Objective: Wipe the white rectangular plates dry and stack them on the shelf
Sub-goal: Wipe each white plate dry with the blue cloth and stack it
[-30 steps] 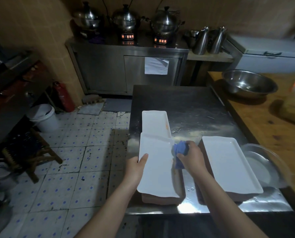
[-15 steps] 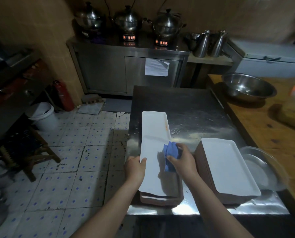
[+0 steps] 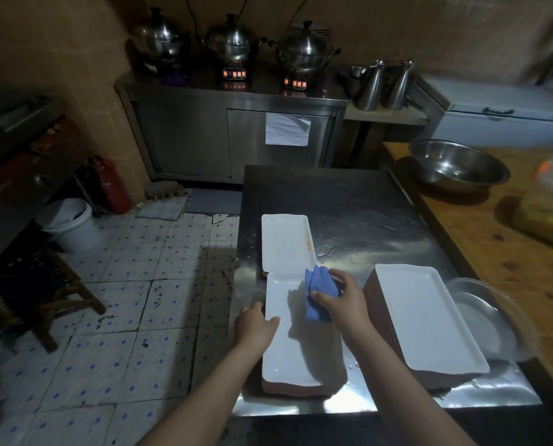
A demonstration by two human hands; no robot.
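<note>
Since one second ago the cloth [image 3: 320, 291] has gone from the right rim of the plate [image 3: 296, 349] onto its inner face. The plate's far end, which then covered a part of the far plate [image 3: 286, 243], now stops at that plate's near edge.

My right hand [image 3: 342, 300] is curled around the bunched blue cloth. Thumb and fingers close on it and press it down on the far right part of the plate. My left hand [image 3: 256, 323] holds the plate by its left rim: the thumb lies on top of the rim and the fingers go down beside the edge, where I cannot see their tips.

On the near left part of the table [image 3: 365, 204] the plate lies flat on top of a low pile [image 3: 300, 389] of brown-edged plates. The far plate lies further along the table's left side, end to end with the plate, and has an orange mark on its right rim. At the table's near right part stands a stack [image 3: 426, 317] with a white plate on top and brown edges below. Some water drops shine on the table between pile and stack.

Just past the table's right edge a round clear dish [image 3: 494, 320] sits near the stack, on the wooden counter [image 3: 510, 252]. A steel bowl [image 3: 455, 164] stands on this counter, beyond the table's far right corner.
</note>
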